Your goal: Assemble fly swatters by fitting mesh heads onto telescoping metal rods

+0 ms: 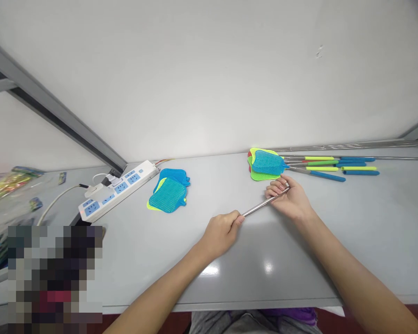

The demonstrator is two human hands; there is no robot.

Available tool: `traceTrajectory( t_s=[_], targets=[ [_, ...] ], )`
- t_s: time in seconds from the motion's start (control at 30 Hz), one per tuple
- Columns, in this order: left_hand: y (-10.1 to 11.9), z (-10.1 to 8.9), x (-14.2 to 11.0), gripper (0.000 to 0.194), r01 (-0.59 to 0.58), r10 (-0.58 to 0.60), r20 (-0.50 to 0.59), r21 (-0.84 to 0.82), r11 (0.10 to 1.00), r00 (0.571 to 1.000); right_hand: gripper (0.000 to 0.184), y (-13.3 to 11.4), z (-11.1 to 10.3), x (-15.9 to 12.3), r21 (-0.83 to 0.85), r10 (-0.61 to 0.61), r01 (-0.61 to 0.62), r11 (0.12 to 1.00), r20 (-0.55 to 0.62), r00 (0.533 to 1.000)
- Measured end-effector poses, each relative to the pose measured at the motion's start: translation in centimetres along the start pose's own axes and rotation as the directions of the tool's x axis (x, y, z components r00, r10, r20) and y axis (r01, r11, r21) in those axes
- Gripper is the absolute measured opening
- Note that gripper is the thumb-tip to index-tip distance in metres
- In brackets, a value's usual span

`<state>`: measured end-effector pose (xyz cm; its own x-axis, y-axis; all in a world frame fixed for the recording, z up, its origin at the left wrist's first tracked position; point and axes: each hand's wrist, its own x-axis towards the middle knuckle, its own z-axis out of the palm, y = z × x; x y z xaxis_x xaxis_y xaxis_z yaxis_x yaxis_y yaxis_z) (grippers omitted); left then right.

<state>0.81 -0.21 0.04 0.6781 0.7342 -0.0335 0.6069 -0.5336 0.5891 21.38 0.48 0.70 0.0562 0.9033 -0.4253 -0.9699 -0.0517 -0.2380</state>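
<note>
My left hand (221, 233) is closed around the near end of a thin metal rod (259, 206), above the middle of the grey table. The fingers of my right hand (290, 198) curl about the rod's other end, palm turned up. Just beyond that hand lies a pile of fly swatters, with a blue swatter head (269, 163) on top and yellow and green ones under it. Their metal shafts and coloured grips (325, 175) point right. Left of my hands rest loose swatter heads (167, 195) in blue and yellow, without shafts.
A white power strip (118, 189) with plugs and a cable lies at the left. More long metal rods (362, 146) run along the wall at the back right. Clear plastic packaging (12, 188) is at the far left, near a pixelated patch.
</note>
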Motion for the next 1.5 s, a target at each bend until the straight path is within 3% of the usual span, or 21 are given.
traceTrajectory(
  t_s=[0.5,0.9,1.23,1.5],
  targets=[
    [-0.2,0.8,-0.2,0.035,-0.002,0.002,0.001,0.169,0.986,1.000,0.028,0.7,-0.2,0.0,-0.016,-0.050,0.051,0.999,0.055,0.997],
    [-0.1,1.7,-0.5,0.030,-0.070,0.097,-0.059,0.348,0.935,0.994,0.028,1.2,-0.6,0.1,0.002,-0.159,0.160,0.987,-0.061,0.985],
    [-0.3,1.4,-0.8,0.028,-0.080,0.097,-0.027,0.380,0.922,0.995,0.027,2.8,-0.4,-0.4,0.012,-0.288,0.293,0.956,-0.154,0.945],
    [-0.5,1.3,-1.0,0.029,-0.077,0.084,-0.002,0.377,0.923,0.996,0.028,3.6,-0.1,-0.9,-0.027,-0.347,0.347,0.937,-0.147,0.926]
  ],
)
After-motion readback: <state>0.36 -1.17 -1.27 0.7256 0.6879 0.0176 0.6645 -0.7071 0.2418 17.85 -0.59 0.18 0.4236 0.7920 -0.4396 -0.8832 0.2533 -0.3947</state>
